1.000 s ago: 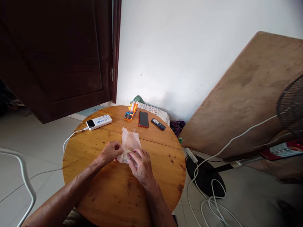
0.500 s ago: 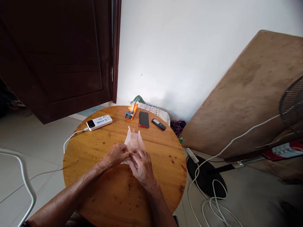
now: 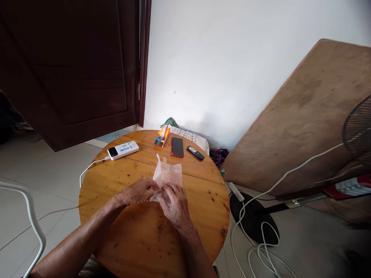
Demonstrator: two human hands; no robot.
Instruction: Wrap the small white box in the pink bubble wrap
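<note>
Hands: our left hand (image 3: 138,192) and right hand (image 3: 176,203) pinch the lower edge of a bubble-wrap pouch (image 3: 167,175).
Counter (image 3: 139,235): round, wooden.
Far edge: power bank (image 3: 123,150), tape dispenser (image 3: 161,137), phone (image 3: 177,146), small remote (image 3: 195,153).

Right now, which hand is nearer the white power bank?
Left. The left hand sits below-right of the white power bank; the right hand lies farther right.

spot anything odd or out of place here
On the table nothing is spilled or broken: both hands hold bubble wrap. Odd bits lie beyond it: a big wooden board leans tilted against the wall, and white cable sprawls loose on the floor.
</note>
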